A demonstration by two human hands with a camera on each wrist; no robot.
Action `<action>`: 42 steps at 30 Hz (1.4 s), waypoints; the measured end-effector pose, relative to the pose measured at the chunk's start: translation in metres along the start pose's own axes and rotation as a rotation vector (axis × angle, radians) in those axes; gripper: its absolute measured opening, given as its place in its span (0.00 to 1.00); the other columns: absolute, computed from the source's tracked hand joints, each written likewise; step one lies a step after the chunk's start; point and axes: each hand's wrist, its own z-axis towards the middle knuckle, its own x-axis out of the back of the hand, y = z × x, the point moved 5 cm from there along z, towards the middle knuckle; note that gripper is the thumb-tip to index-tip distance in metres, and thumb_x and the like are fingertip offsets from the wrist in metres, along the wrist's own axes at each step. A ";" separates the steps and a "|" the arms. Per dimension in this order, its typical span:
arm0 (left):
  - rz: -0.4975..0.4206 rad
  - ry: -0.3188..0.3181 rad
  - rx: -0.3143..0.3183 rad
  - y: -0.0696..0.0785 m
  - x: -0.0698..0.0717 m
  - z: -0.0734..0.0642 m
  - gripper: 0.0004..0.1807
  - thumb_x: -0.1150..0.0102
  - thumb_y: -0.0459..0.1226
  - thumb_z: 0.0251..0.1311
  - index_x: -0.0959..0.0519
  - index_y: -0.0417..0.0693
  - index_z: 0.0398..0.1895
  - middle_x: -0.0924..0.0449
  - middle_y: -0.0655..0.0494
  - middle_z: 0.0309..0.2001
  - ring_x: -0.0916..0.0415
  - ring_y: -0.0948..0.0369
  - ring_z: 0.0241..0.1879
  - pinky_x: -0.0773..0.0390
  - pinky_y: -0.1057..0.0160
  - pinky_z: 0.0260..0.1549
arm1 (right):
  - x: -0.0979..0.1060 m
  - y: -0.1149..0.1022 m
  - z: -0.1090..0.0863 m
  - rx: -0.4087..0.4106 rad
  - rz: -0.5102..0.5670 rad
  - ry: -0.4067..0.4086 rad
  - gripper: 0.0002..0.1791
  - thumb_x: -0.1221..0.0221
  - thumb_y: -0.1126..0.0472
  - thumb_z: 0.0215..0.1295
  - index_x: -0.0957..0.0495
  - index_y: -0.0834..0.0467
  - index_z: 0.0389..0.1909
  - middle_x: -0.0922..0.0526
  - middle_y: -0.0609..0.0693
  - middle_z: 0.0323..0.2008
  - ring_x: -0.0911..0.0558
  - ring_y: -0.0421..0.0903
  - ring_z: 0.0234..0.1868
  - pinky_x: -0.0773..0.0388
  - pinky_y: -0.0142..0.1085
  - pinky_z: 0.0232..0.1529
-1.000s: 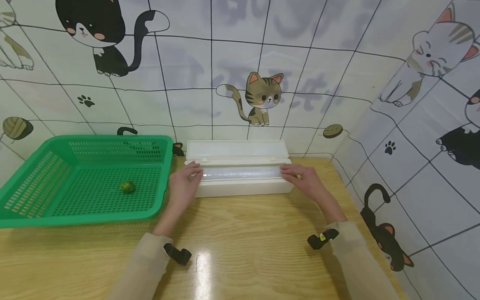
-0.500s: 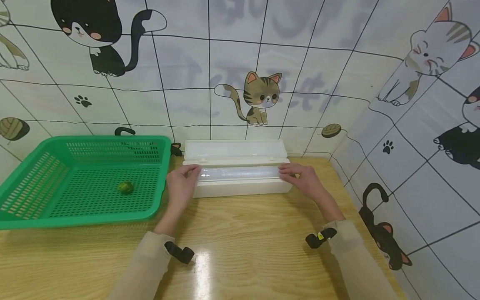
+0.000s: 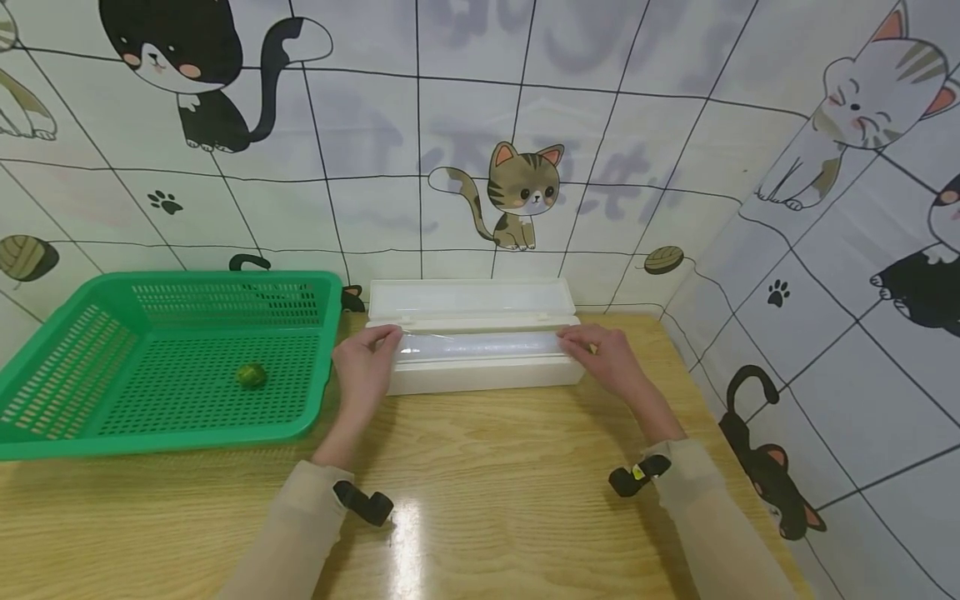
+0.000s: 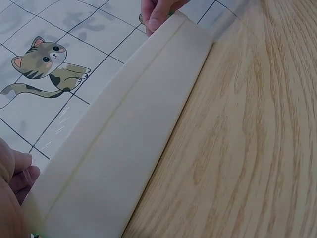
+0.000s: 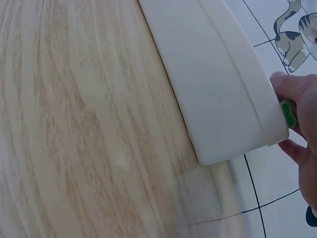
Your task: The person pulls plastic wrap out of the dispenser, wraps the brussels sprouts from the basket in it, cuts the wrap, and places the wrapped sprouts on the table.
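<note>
A white plastic wrap dispenser (image 3: 483, 377) lies on the table with its lid (image 3: 472, 298) raised against the wall. Inside it is a roll of clear plastic wrap (image 3: 480, 344). My left hand (image 3: 363, 362) is over the dispenser's left end, thumb and fingertips pinching the film's edge. Faint streaks of film show beside that hand (image 4: 17, 178) in the left wrist view. At the right end my right hand (image 3: 611, 358) pinches the film's other corner. A small green part (image 5: 288, 114) shows by its fingers in the right wrist view.
A green plastic basket (image 3: 315, 417) stands left of the dispenser, with a small round green vegetable (image 3: 251, 375) in it. Behind is a wall (image 3: 375, 125) covered in cat-print tile sheeting, which also runs along the right. The wooden table (image 3: 480, 475) extends toward me.
The left hand's fingers have drawn together into a closer pinch and shifted slightly left. My right hand stays nearly in place. The dispenser and the basket have not visibly moved.
</note>
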 end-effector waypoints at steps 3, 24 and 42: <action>-0.011 0.004 0.001 0.002 0.000 -0.001 0.07 0.30 0.33 0.63 0.10 0.38 0.39 0.12 0.42 0.40 0.15 0.46 0.46 0.21 0.48 0.49 | 0.000 0.000 0.000 -0.027 0.005 0.040 0.08 0.38 0.63 0.73 0.13 0.63 0.45 0.11 0.57 0.43 0.27 0.48 0.27 0.28 0.37 0.31; -0.066 0.046 0.047 0.015 0.002 0.004 0.08 0.33 0.35 0.67 0.11 0.38 0.43 0.12 0.43 0.44 0.17 0.47 0.52 0.22 0.48 0.55 | 0.009 -0.004 0.008 -0.209 0.108 0.125 0.13 0.41 0.56 0.77 0.16 0.62 0.44 0.11 0.56 0.41 0.14 0.55 0.46 0.18 0.45 0.47; -0.184 -0.018 0.127 0.042 0.012 0.015 0.09 0.33 0.35 0.67 0.12 0.38 0.45 0.12 0.43 0.42 0.19 0.57 0.42 0.23 0.66 0.38 | 0.031 -0.019 0.020 -0.187 0.229 0.213 0.13 0.42 0.58 0.78 0.19 0.66 0.43 0.12 0.59 0.36 0.13 0.45 0.36 0.19 0.25 0.39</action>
